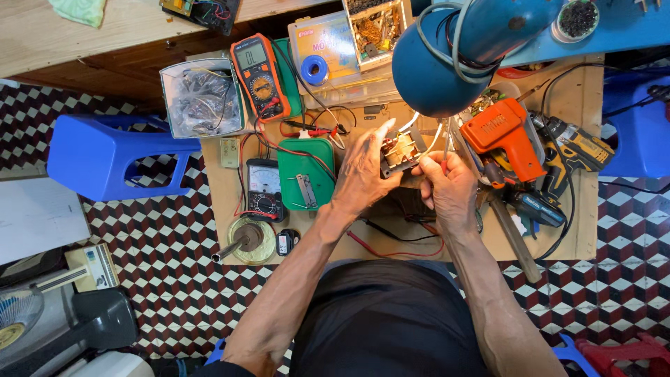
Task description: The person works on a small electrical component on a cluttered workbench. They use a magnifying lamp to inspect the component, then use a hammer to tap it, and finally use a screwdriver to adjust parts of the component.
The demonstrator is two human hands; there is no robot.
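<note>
Transformer: small, brown windings in a dark metal frame, white leads running up off it; held above the desk centre, under the blue lamp shade.
Left hand: wrapped round the transformer's left side, index finger stretched up.
Right hand: closed on a thin red-handled tool, tip just beside the transformer's right edge; can't tell if it touches.
Desk: low bare wood board, crowded.
Desk left: orange multimeter, black analogue meter, green case, clear box of parts, solder-stand dish.
Desk right: orange soldering gun, yellow-black cordless drill, wooden-handled hammer.
Desk front: red and black leads near the person's lap.
Floor: red, black and white cube-pattern tiles.
Room: blue plastic stool left of the desk, wooden bench top beyond it.
</note>
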